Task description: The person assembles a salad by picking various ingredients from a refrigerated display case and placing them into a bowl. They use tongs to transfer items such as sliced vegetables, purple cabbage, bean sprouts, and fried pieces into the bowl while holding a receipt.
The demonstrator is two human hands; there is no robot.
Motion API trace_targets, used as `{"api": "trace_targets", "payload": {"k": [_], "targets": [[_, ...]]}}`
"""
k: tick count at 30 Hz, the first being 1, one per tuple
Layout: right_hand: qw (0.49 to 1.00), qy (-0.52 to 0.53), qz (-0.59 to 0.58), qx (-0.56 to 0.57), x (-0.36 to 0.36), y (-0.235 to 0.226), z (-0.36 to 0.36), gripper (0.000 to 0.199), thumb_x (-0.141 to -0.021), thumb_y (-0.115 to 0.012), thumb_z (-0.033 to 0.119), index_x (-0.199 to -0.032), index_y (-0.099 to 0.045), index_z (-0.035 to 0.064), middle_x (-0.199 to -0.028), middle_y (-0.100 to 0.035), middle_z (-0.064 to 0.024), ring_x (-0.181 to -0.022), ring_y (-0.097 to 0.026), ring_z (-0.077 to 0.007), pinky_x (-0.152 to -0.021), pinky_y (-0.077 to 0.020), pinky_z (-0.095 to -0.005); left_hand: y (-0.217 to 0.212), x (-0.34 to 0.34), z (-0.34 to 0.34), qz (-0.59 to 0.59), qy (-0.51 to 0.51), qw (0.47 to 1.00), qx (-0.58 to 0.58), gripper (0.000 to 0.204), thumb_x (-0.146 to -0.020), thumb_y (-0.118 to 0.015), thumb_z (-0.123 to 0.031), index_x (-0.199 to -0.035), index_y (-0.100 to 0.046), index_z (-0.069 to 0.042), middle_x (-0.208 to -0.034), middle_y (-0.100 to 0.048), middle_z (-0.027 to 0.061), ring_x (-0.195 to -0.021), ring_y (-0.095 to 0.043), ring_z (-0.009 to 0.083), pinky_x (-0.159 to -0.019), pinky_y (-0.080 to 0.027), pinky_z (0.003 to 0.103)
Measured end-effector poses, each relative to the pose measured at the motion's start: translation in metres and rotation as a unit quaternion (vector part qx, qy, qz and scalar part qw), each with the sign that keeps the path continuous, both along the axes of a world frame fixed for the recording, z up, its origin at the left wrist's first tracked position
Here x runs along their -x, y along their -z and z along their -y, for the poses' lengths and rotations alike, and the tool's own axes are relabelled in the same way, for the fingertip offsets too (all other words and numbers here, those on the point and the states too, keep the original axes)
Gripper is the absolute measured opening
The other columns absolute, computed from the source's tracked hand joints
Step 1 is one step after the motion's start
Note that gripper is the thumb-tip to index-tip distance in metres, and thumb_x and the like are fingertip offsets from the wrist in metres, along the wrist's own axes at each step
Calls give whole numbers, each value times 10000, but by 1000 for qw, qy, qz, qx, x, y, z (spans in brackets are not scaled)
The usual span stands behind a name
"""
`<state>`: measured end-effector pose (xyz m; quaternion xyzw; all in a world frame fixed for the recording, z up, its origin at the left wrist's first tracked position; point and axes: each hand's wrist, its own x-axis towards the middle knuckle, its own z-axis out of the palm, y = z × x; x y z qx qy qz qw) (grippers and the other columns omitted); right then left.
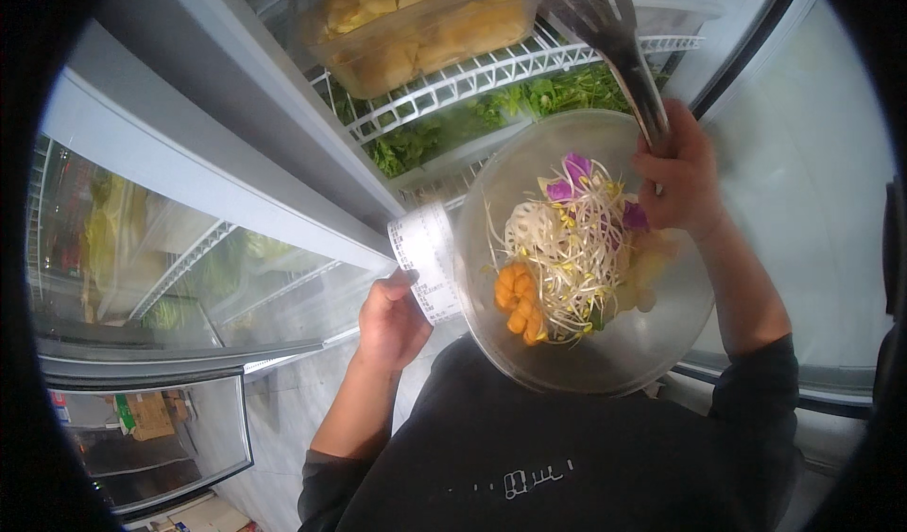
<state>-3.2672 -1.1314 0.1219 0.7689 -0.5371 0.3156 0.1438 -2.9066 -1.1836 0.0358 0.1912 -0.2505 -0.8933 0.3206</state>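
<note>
My left hand (393, 320) pinches a printed paper receipt (425, 266) between thumb and fingers, next to the left rim of a big clear bowl. In my right hand (682, 168) is the handle of metal tongs (619, 48), closed in the fist, with their slotted end pointing up toward the shelf. The clear bowl (501, 357) is in front of my torso, its right side by my right wrist. What bears the bowl is hidden. Inside lie bean sprouts (586, 286), lotus root slices (537, 228), purple cabbage pieces (573, 178) and an orange-brown twisted piece (517, 291).
Ahead is an open refrigerated cabinet with a white wire shelf (453, 88). A clear tub of yellowish sheets (416, 36) stands on it, leafy greens (406, 146) below. A glass door (803, 173) stands at right; more glass-fronted cabinet (179, 239) is at left.
</note>
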Motion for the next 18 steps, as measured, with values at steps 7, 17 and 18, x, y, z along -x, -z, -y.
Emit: {"api": "trace_targets", "payload": {"k": [7, 17, 18], "targets": [[999, 18, 20, -24, -4, 4, 0, 176, -611, -518, -65, -733, -623, 6, -1001, -511, -180, -712, -561, -233, -606, -450, -285, -1, 2, 1, 12, -8, 1000, 1, 500, -868, -486, -258, -1287, -482, 13, -1266, -561, 145, -1168, -536, 280, -1020, -401, 446], [1000, 17, 14, 14, -1, 9, 5, 169, -548, -565, -17, -692, -621, 51, -1091, -545, -177, -690, -592, -250, -583, -480, -317, -2, 0, -1, -5, -11, 1000, -15, 501, -871, -488, -261, -1286, -482, 21, -1277, -557, 148, -1189, -527, 282, -1025, -398, 441], [999, 15, 27, 6, -1, 9, 5, 174, -552, -563, -18, -698, -626, 52, -1093, -543, -181, -716, -596, -262, -596, -484, -319, -2, 0, -1, -13, -5, 1000, -9, 504, -872, -490, -263, -1286, -482, 23, -1281, -555, 149, -1190, -526, 281, -1027, -396, 440]]}}
